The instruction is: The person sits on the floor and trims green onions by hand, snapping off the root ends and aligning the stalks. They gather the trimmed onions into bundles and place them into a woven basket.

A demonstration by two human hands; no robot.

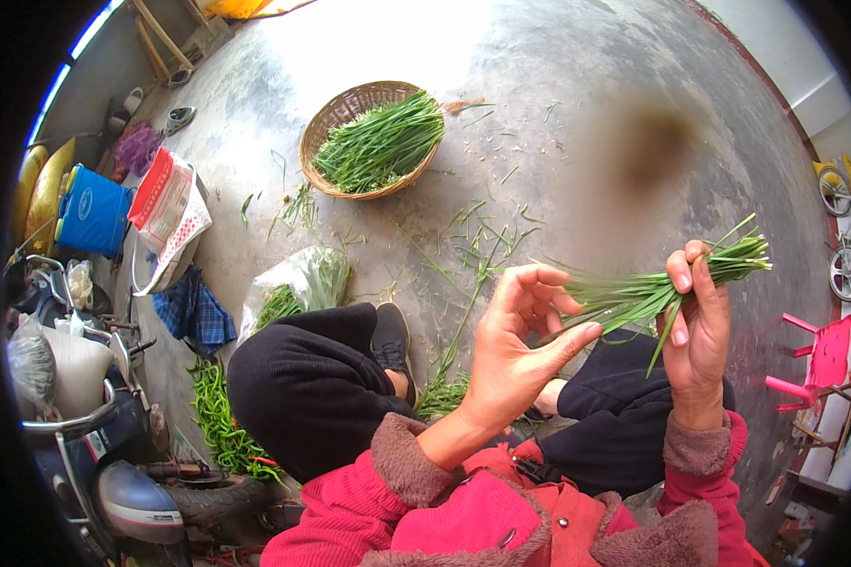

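Note:
My right hand (695,319) is shut around a bundle of long green garlic chives (741,259), near the cut ends, which point right. My left hand (510,347) is at the bundle's other end, thumb and fingers apart around the loose leaves. A wicker basket (312,142) farther out holds a heap of chives (383,142), laid mostly lengthwise. More chives (443,397) lie on the floor between my legs, partly hidden by my left forearm. Beside my left knee, a clear plastic bag (312,273) holds further greens.
Trimmings (479,241) litter the concrete floor (255,99). Green chili peppers (227,418) lie left of my knee. A motor scooter (113,418), a white-and-red bag (174,205) and a blue container (93,209) stand at left. A pink chair (828,354) is at right.

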